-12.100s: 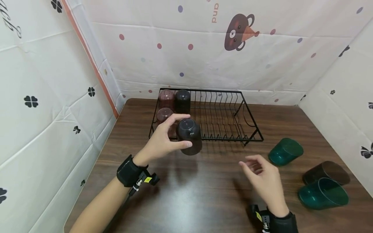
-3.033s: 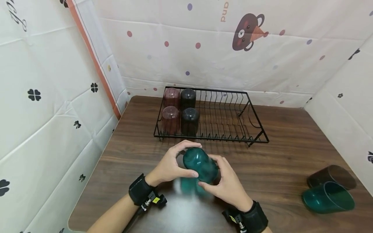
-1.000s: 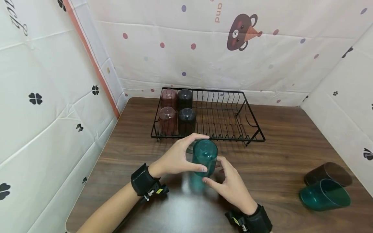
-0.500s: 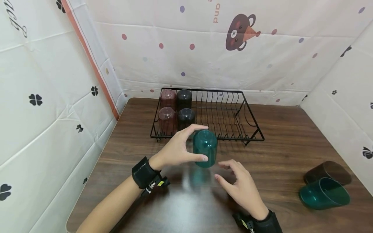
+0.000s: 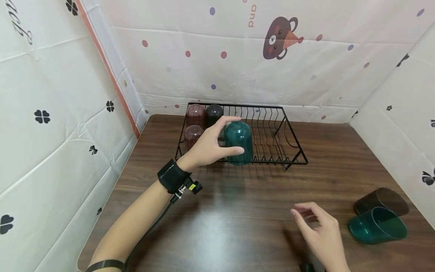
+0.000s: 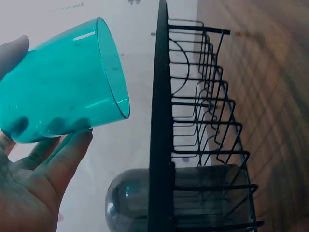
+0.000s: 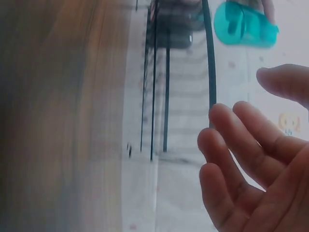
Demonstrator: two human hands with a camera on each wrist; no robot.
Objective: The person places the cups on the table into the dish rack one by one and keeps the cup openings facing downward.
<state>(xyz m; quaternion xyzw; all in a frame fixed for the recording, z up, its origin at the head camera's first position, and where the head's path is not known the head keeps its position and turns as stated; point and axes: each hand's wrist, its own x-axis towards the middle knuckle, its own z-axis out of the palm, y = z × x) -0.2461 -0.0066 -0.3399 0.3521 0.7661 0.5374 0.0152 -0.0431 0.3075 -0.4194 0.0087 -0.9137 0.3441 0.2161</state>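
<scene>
Lifted up and over the black rack (image 5: 292, 145) now, teal cup (image 5: 239, 141) upside down in the left hand (image 5: 207, 145), fingers wrapped round it. Pulled back toward the table's near edge, right hand (image 5: 321, 236) loose, holding nothing, near two cups (image 5: 378, 223) lying sideways.

Both forearms are bare, with no sleeves. The left hand (image 5: 207, 147) has a broad black strap (image 5: 172, 175) wrapped around the wrist, with pale stitching along one edge. Under the strap sits a small black mount carrying a yellow tag (image 5: 192, 186) and a bit of silver hardware, and a thin black cable (image 5: 149, 230) runs from it back along the forearm. A narrow dark band (image 5: 103, 265) circles that arm near the elbow. The right hand (image 5: 323, 236) shows a sliver of black gear (image 5: 307, 267) at the wrist.
</scene>
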